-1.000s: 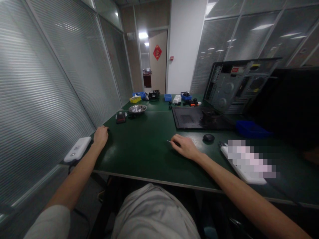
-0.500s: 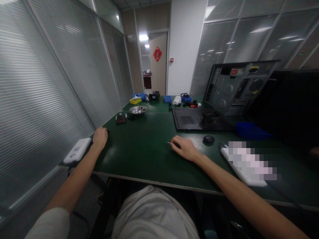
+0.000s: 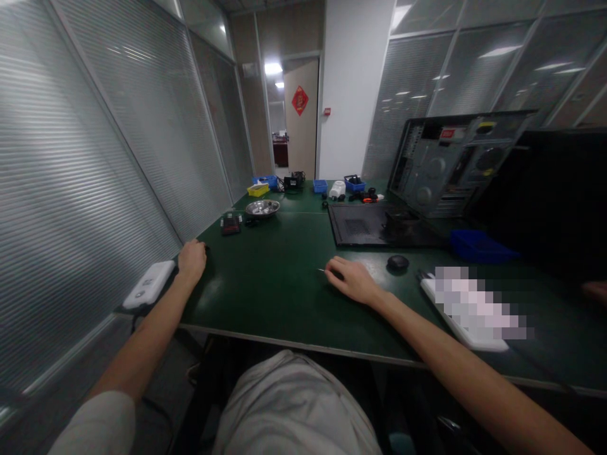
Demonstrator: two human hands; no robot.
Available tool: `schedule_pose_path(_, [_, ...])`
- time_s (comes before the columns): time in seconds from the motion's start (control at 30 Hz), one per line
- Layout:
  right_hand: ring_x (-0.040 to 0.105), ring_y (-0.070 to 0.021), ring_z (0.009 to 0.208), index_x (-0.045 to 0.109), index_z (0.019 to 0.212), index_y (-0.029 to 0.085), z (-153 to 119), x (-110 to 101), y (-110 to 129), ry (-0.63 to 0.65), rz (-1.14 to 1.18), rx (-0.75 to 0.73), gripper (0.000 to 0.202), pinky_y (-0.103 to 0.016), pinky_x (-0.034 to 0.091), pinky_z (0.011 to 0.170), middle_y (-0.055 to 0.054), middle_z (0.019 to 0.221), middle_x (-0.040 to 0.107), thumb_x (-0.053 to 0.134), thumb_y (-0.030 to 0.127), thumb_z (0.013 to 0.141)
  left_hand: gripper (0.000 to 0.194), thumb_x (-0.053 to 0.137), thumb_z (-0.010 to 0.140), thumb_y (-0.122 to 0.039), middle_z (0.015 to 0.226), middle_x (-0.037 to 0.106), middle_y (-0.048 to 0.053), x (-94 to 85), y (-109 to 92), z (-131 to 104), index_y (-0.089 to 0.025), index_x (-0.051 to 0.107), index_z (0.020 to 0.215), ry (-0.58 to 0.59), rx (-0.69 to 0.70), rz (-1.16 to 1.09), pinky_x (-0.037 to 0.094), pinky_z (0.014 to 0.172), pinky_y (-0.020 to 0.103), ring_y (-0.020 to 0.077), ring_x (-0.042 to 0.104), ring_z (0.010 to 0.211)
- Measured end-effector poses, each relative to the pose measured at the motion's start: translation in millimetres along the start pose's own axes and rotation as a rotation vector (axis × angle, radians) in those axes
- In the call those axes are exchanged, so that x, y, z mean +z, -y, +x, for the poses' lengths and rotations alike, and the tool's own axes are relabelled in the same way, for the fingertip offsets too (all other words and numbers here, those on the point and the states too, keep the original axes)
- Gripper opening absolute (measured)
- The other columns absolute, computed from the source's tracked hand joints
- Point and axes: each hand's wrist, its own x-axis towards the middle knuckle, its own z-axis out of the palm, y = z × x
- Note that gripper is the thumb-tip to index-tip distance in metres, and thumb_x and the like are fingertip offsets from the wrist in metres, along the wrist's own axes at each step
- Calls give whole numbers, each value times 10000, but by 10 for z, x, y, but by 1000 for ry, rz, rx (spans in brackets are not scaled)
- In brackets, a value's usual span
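My left hand (image 3: 191, 258) rests at the left side of the green table (image 3: 265, 284), fingers curled. A small dark thing (image 3: 207, 248) shows at its fingertips, too small to name. On the table's middle right, my right hand (image 3: 349, 278) is closed in a pinch. From its fingers a thin, light, pin-like tip (image 3: 321, 270) sticks out to the left; the rest is hidden. A black computer mouse (image 3: 397, 263) lies just right of this hand. Beside my left wrist is a white power strip or box (image 3: 149, 283) at the table edge.
A black case panel (image 3: 365, 226) lies before an opened computer case (image 3: 441, 167). A metal dish (image 3: 262, 208), a dark reddish part (image 3: 231, 224) and a yellow tray (image 3: 258, 189) sit far left. A blue tray (image 3: 478, 245) is at right. Part of another person's hand (image 3: 595, 291) shows at the right edge.
The view has shifted slightly. Both my hands hold nearly the same place and pose. At the right edge, the other person's hand shows a little more.
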Motion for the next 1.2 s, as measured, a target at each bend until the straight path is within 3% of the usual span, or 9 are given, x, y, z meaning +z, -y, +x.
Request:
schedule_pose_path(0.2, [566, -140, 725, 612, 1014, 237, -7, -2, -3, 6, -19, 3, 186, -275, 320, 651, -15, 963, 640, 481, 366, 1045, 348, 441, 962, -271, 1102, 668, 187, 72, 53, 65, -97, 730, 1048, -68, -7, 22, 487, 901, 390, 314, 604, 1047])
schedule_pose_path(0.33, [565, -138, 725, 624, 1010, 236, -2, 20, -9, 8, -30, 17, 185, -274, 307, 638, -15, 956, 638, 494, 364, 1037, 311, 505, 937, -271, 1111, 701, 150, 102, 148, 94, -131, 731, 1097, -78, -73, -111, 484, 928, 398, 307, 625, 1048])
schedule_pose_path(0.43, [563, -138, 720, 641, 1006, 237, 3, 37, -10, 6, -46, 49, 194, -272, 289, 617, -18, 952, 634, 513, 381, 1027, 270, 538, 935, -283, 1089, 721, 117, 59, 57, 67, -156, 739, 1062, -58, -8, -260, 480, 942, 386, 281, 643, 1023])
schedule_pose_path(0.53, [562, -138, 723, 661, 1008, 245, 2, 47, -8, 15, -65, 77, 195, -268, 277, 607, -20, 964, 630, 538, 396, 1013, 229, 583, 936, -323, 1074, 727, 79, -55, -374, -42, -187, 750, 1016, 13, 252, -486, 486, 931, 358, 241, 653, 997])
schedule_pose_path(0.73, [582, -146, 770, 670, 1023, 254, 1, 80, -14, 41, -56, 77, 178, -267, 294, 625, -19, 987, 638, 565, 394, 996, 213, 637, 946, -372, 1065, 710, 57, -357, -1874, -576, -203, 740, 1028, 221, 764, -881, 496, 832, 308, 190, 638, 954])
schedule_pose_path(0.83, [592, -151, 790, 656, 1037, 256, 1, 96, -24, 25, -32, 78, 148, -267, 315, 646, -12, 979, 644, 579, 372, 986, 176, 659, 941, -340, 978, 692, 48, -416, -2363, -826, -182, 724, 983, 294, 883, -962, 483, 781, 279, 158, 620, 854])
schedule_pose_path(0.93, [595, -154, 803, 649, 1017, 251, -1, 98, -30, 12, -2, 80, 111, -267, 334, 668, -9, 970, 648, 598, 336, 967, 156, 647, 949, -309, 952, 670, 46, -406, -2506, -949, -170, 709, 981, 293, 862, -990, 465, 732, 263, 143, 592, 799])
schedule_pose_path(1.1, [589, -152, 789, 642, 970, 239, -9, 87, -3, 17, 33, 61, 75, -268, 338, 680, -6, 947, 650, 615, 300, 935, 274, 648, 943, -300, 984, 660, 52, -388, -2450, -976, -182, 686, 1187, 276, 831, -987, 459, 717, 262, 146, 575, 801])
schedule_pose_path(1.2, [585, -152, 780, 637, 957, 238, -11, 80, 27, 24, 33, 52, 70, -268, 330, 676, -4, 939, 649, 614, 297, 930, 286, 651, 940, -316, 981, 654, 56, -392, -2449, -973, -183, 704, 1186, 272, 849, -968, 463, 718, 260, 149, 577, 807])
